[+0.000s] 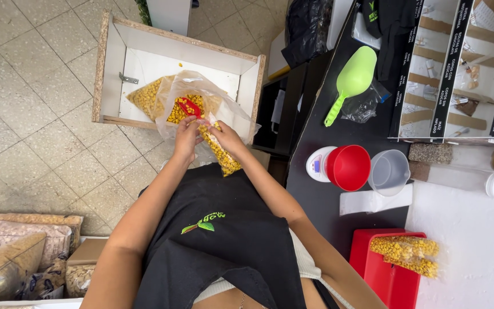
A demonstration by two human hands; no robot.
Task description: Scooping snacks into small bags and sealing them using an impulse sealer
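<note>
Head view: a small bag of yellow kernels [219,150] slants from upper left to lower right above the apron, pinched by the left hand [186,135] and right hand [224,135], fingers closed.

There is one camera only, worn on the person's head. It looks steeply down over the chest, close to both hands, with the floor [35,114] left and the worktop [327,189] right.
</note>
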